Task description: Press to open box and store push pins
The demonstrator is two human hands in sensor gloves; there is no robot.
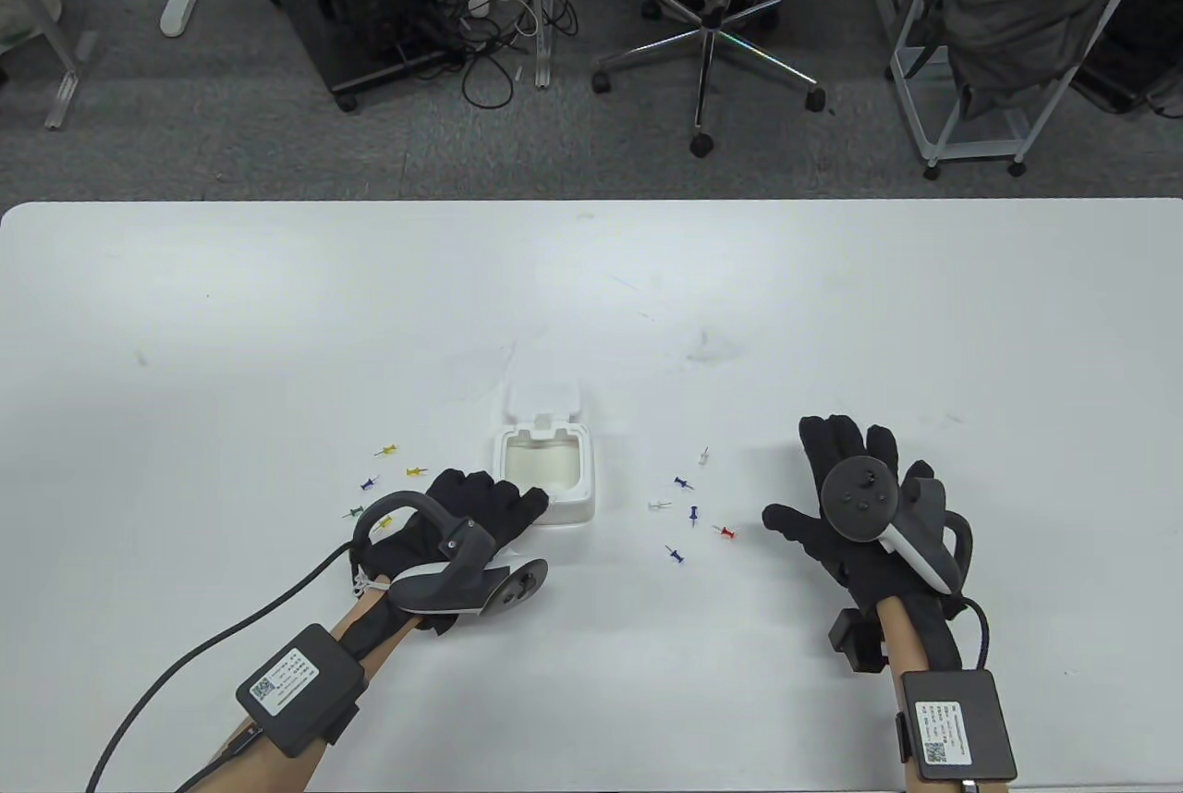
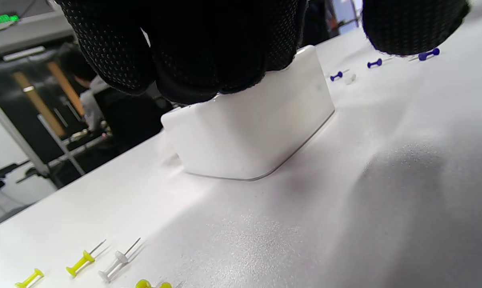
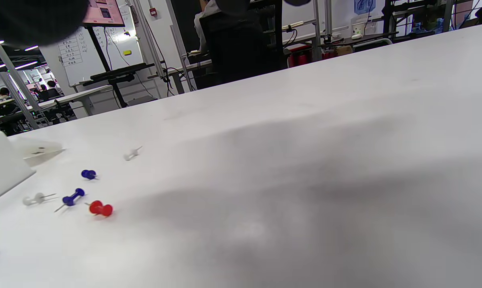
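Push pins, left group: a few small pins, yellow (image 1: 417,470), green (image 1: 354,513) and blue (image 1: 369,483), lie scattered on the white worktop (image 1: 277,322), just left of the box and just beyond the left hand.
Left hand: a black-gloved left hand (image 1: 471,516) with a tracker on its back. Its fingers (image 2: 209,60) curl over the near edge of the box and press on its top rim; the thumb stands apart to the right in the left wrist view.
Box: a small white plastic box (image 1: 547,474) with rounded corners, standing open near the middle of the worktop. Its lid (image 1: 545,400) is flipped back flat on the far side. The inside looks pale; I cannot tell whether any pins are in it.
Push pins, right group: several pins lie between the box and the right hand, among them blue ones (image 1: 683,483), clear or white ones (image 1: 659,505) and one red pin (image 1: 726,532), which lies closest to the right thumb.
Right hand: a black-gloved right hand (image 1: 855,516) with a tracker, spread flat with fingers straight and apart, palm down on or just above the worktop. It holds nothing and is well to the right of the box.
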